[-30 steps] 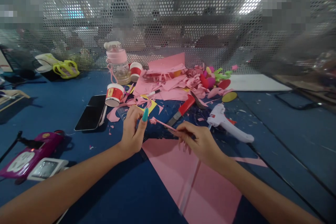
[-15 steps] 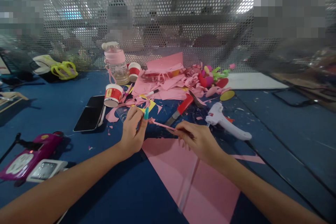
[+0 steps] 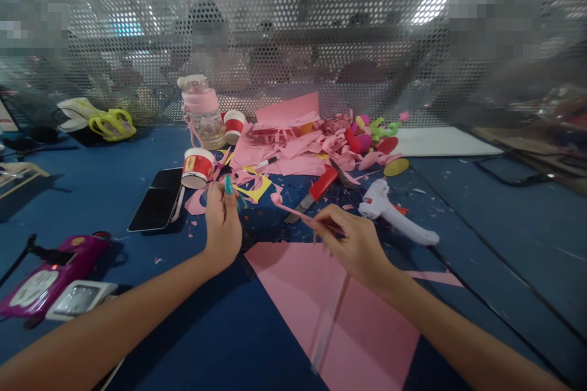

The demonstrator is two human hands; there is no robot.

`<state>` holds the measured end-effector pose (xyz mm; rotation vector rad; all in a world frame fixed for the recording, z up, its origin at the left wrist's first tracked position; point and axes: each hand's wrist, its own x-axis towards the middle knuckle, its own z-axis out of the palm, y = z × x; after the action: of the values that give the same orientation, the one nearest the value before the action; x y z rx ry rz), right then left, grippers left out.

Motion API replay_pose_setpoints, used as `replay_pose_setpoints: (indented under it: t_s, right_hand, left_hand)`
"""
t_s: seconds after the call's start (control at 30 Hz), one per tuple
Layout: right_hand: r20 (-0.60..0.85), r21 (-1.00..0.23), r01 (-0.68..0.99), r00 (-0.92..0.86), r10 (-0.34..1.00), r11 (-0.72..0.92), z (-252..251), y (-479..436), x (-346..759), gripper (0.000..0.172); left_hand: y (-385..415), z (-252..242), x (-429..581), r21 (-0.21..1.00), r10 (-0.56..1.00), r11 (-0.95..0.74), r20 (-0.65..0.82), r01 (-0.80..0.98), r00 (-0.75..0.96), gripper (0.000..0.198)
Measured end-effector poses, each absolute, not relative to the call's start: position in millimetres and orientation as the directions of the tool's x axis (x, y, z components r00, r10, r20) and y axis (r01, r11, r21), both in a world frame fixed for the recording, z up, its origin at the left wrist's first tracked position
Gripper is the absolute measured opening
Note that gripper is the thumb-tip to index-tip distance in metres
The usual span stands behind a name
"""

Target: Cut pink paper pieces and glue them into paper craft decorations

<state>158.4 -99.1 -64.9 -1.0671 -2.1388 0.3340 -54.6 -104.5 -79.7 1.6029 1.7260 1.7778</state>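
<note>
My right hand [image 3: 355, 243] is pinched shut on a thin rolled pink paper strip [image 3: 293, 211], whose curled free end points up and left over the dark cutting mat. My left hand [image 3: 222, 223] is a little to the left of that end, apart from it. Its fingers are pressed together with the teal thumbnail up, and I cannot make out what, if anything, they hold. A large pink sheet [image 3: 321, 299] lies on the blue table [image 3: 114, 201] just below both hands.
A white glue gun [image 3: 394, 217] and a red-handled knife [image 3: 321, 186] lie beyond my right hand. Pink paper scraps [image 3: 293, 143], two red-and-white cups [image 3: 197, 166], a pink bottle [image 3: 204, 111] and a phone [image 3: 158, 198] lie farther back. A magenta device [image 3: 50, 269] sits at the left; a perforated metal screen [image 3: 321, 43] closes the back.
My left hand has let go of the strip's end and drawn back to the left and up. The strip's free end has lifted slightly. My right hand has hardly moved.
</note>
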Motion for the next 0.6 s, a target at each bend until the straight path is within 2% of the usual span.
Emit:
replay_pose_setpoints:
  t_s: [0.13, 0.23, 0.3, 0.43, 0.53, 0.6]
  right_hand:
    - [0.514, -0.503, 0.630, -0.332, 0.791, 0.592, -64.9, -96.5, 159.2, 0.018]
    - [0.545, -0.468, 0.667, -0.298, 0.784, 0.579, -67.9, -94.6, 159.9, 0.017]
    - [0.580, -0.408, 0.694, -0.304, 0.755, 0.593, -70.5, -94.2, 160.1, 0.018]
    - [0.642, -0.303, 0.721, -0.329, 0.693, 0.623, -73.7, -96.0, 159.5, 0.021]
    - [0.656, -0.259, 0.733, -0.345, 0.671, 0.630, -74.5, -97.7, 158.9, 0.021]
    - [0.661, -0.220, 0.742, -0.364, 0.656, 0.633, -75.0, -98.2, 159.0, 0.021]
  left_hand:
    - [-100.2, -82.5, -56.1, 0.886, 0.719, -0.230, 0.433, 0.402, -0.543, 0.027]
    - [-100.6, -82.4, -55.5, 0.889, 0.699, -0.262, 0.443, 0.376, -0.561, 0.030]
    - [-102.3, -81.0, -54.9, 0.866, 0.708, -0.324, 0.489, 0.381, -0.509, 0.031]
    - [-104.2, -80.3, -55.1, 0.760, 0.722, -0.503, 0.632, 0.413, -0.284, 0.034]
    - [-102.0, -83.7, -55.1, 0.684, 0.660, -0.589, 0.714, 0.430, -0.232, 0.015]
    - [-100.4, -87.2, -54.1, 0.646, 0.628, -0.664, 0.755, 0.376, -0.188, 0.040]
